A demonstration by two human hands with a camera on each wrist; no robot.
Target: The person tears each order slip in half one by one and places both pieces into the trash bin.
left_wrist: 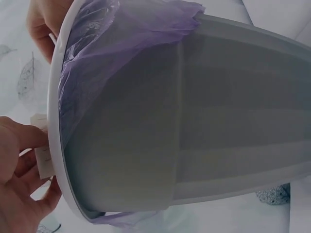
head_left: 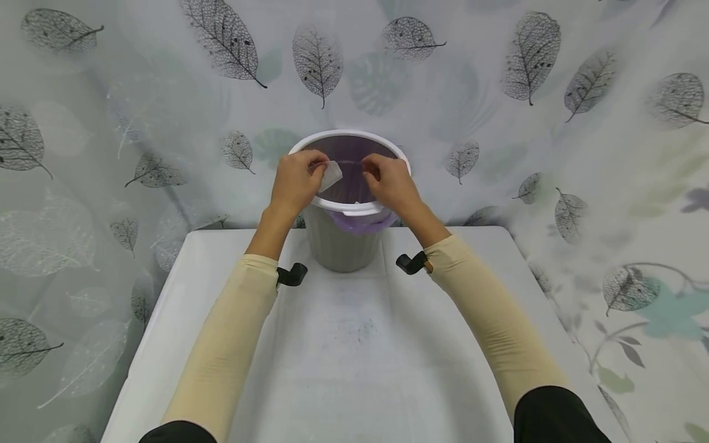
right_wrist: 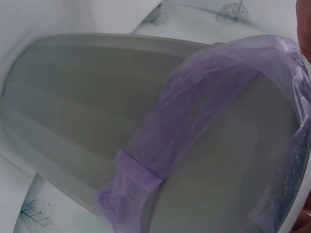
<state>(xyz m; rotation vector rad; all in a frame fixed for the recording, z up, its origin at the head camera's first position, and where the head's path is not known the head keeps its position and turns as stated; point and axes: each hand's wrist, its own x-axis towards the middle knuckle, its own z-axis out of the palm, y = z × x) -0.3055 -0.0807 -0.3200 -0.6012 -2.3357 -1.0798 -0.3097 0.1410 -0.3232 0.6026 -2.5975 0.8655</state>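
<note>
A grey bin [head_left: 343,246] with a white rim [head_left: 312,138] stands upright, lined with a thin purple bag [head_left: 361,223] folded over its edge. At the rim's left side my left hand [head_left: 296,178] pinches a small, flat, whitish paper-like piece [head_left: 332,176] above the opening. In the left wrist view this piece [left_wrist: 44,160] shows beside the rim, between thumb and fingers. My right hand [head_left: 392,183] is over the rim's right side, fingertips curled inward. A faint thin line seems to run between the hands; whether the right fingers pinch anything is unclear.
Beneath the bin is a white-covered table [head_left: 354,363], its far edge just behind the bin. A leaf-patterned curtain [head_left: 460,67] hangs behind and along both sides. The overhanging purple bag [right_wrist: 194,92] sags loosely down the bin's outer wall.
</note>
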